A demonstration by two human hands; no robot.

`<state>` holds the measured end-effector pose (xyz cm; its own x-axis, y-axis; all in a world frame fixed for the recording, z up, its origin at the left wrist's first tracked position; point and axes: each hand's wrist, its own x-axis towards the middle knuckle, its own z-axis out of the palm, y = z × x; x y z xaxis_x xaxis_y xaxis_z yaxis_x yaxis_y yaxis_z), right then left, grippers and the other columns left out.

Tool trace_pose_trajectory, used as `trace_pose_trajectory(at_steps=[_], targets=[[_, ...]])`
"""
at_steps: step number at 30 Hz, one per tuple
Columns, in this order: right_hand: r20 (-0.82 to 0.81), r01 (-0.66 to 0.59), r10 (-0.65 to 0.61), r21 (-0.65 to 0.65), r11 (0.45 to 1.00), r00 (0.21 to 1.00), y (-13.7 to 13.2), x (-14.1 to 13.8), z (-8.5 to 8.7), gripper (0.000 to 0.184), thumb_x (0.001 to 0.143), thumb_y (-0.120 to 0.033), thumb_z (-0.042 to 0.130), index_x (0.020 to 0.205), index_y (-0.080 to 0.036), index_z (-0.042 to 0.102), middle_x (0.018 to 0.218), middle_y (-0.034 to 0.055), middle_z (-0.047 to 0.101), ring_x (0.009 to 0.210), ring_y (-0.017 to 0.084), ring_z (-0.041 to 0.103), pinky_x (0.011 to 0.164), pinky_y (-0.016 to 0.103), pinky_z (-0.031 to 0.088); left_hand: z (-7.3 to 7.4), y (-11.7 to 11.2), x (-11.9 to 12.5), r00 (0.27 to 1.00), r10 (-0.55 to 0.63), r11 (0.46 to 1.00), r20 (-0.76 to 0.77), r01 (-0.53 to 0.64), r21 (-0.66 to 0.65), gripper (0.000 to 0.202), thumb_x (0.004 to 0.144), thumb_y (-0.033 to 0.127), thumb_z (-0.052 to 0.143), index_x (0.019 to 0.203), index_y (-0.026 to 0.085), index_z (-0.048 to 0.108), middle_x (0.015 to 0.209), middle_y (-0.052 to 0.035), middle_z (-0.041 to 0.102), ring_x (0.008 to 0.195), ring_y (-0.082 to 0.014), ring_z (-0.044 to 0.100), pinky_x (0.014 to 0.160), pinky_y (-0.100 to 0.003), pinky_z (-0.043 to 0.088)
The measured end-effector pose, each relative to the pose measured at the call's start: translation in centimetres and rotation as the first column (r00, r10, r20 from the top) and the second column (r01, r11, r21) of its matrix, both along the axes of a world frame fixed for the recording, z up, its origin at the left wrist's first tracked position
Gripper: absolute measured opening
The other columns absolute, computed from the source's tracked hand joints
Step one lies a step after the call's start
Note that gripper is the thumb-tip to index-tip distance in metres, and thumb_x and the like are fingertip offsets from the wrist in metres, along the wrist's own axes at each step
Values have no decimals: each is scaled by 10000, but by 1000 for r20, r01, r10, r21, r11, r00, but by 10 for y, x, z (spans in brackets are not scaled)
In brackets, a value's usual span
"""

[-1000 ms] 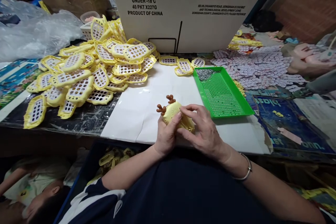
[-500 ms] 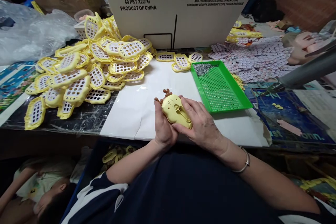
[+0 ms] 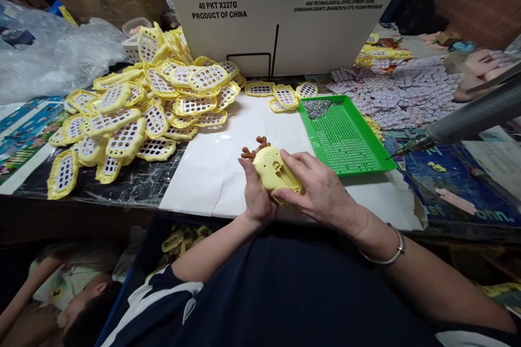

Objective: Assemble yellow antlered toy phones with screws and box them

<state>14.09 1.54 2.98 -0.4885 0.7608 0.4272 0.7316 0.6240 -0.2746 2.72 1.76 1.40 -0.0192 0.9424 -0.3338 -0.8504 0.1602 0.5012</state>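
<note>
Between my two hands, over the front of the white sheet (image 3: 203, 173), is a yellow plastic toy shell (image 3: 269, 169) with brown antlers (image 3: 255, 147). Its upturned face shows small round holes and an open oblong recess. My left hand (image 3: 259, 195) grips it from the left, the thumb beside the antlers. On the other side my right hand (image 3: 321, 187) holds it, fingers on the top edge and thumb along the lower edge. The shell's underside is hidden. Right of the hands sits a green perforated tray (image 3: 345, 141) with small metal screws (image 3: 319, 108) in its far left corner.
Yellow parts with white perforated panels (image 3: 126, 138) are heaped on the left. A large white carton (image 3: 285, 21) stands behind. An electric screwdriver (image 3: 459, 119) reaches in from the right, its tip by the tray. Small white pieces (image 3: 394, 89) cover the back right. Another person (image 3: 77, 293) is at lower left.
The shell has tilted a little and shifted slightly right in my hands. My right hand has moved slightly right. The screwdriver's tip now appears nearer the tray's right corner.
</note>
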Motion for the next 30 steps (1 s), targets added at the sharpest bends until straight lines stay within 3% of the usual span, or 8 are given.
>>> trace_pose_trajectory(at_steps=[3, 9, 15, 19, 22, 25, 28, 30], targets=[[-13, -35, 35, -52, 998, 999, 0, 0, -2, 706, 813, -539, 583, 1323, -69, 453, 1047, 163, 606, 931, 257, 605, 766, 413, 553, 1, 0, -1, 1000, -8, 1000, -17, 8, -18, 622, 888, 662, 216, 882, 217, 651, 810, -26, 673, 866, -178, 665, 836, -278, 509], [37, -10, 15, -120, 993, 999, 2, 2, 7, 608, 775, -428, 634, 1271, -97, 515, 949, 116, 628, 815, 225, 620, 702, 366, 551, -4, -1, 1, 998, 47, 999, -47, -47, 11, 540, 902, 627, 266, 915, 233, 635, 842, -1, 657, 781, -130, 643, 800, -244, 505], [-16, -14, 10, -232, 973, 1000, 6, 2, 13, 572, 752, -375, 641, 1256, -125, 541, 937, 88, 638, 793, 198, 618, 708, 333, 534, -12, 1, 2, 987, 112, 989, -113, -100, 106, 457, 891, 602, 364, 965, 243, 637, 1013, -7, 651, 984, -124, 612, 891, -211, 464], [50, 56, -47, -214, 975, 998, 3, -1, 12, 611, 762, -421, 617, 1263, -80, 536, 917, 106, 639, 780, 216, 619, 698, 352, 535, -12, 2, 1, 989, 92, 996, -114, -89, 32, 489, 891, 612, 351, 972, 225, 639, 1026, -21, 664, 991, -147, 626, 873, -235, 483], [96, 72, -56, -181, 981, 994, 2, -2, 10, 644, 765, -463, 621, 1274, -81, 522, 942, 123, 635, 802, 234, 621, 711, 376, 541, -13, 0, 0, 995, 15, 1000, -103, -14, 7, 616, 832, 709, 335, 980, 198, 645, 986, -56, 679, 996, -195, 640, 855, -270, 503], [39, 8, -1, -185, 983, 999, 1, 0, 5, 631, 786, -442, 618, 1283, -74, 496, 957, 128, 627, 839, 240, 619, 734, 389, 548, -14, -4, -2, 995, -17, 997, -102, 25, 79, 655, 687, 765, 517, 1009, 208, 639, 957, -47, 676, 967, -213, 645, 846, -288, 507], [-88, -74, 60, -163, 984, 994, 0, 2, -1, 591, 828, -394, 592, 1323, -104, 448, 1037, 134, 609, 918, 234, 617, 783, 394, 552, -14, -7, -4, 977, 65, 981, -201, -26, 192, 528, 594, 519, 793, 1018, 248, 633, 955, 1, 666, 926, -168, 640, 850, -252, 488], [-123, -87, 71, -122, 989, 990, -2, 2, -5, 576, 850, -375, 577, 1351, -141, 417, 1066, 129, 595, 947, 228, 611, 798, 394, 553, -12, -8, -6, 958, 99, 972, -269, -35, 233, 443, 613, 360, 820, 1000, 243, 639, 962, 3, 673, 917, -155, 640, 863, -250, 479]])
